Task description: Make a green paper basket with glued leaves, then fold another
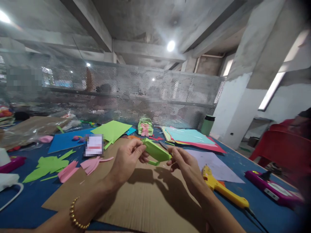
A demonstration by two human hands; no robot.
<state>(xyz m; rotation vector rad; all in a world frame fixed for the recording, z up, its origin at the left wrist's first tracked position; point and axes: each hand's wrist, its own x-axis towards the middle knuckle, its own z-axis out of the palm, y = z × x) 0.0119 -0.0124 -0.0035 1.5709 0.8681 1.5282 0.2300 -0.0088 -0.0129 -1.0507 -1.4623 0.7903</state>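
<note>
Blue worktop (pixel 238 163), one perforated screen (pixel 126 84) behind; one green folded piece (pixel 156 151) raised between your two hands.
Your left hand (pixel 128 157): grip pinched on the piece's left end. Your right hand (pixel 186 163): fingertips at its right end; clamped or not, can't tell. Below, one cardboard sheet (pixel 145 207); rightward, one yellow glue gun (pixel 225 191); beyond, one green bottle (pixel 208 125).

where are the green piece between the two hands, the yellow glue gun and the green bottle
Green piece (pixel 157 151): head view, on its broad flat face.
Yellow glue gun (pixel 227 192): head view, on its handle.
Green bottle (pixel 207 126): head view, on its body below the dark lid.
</note>
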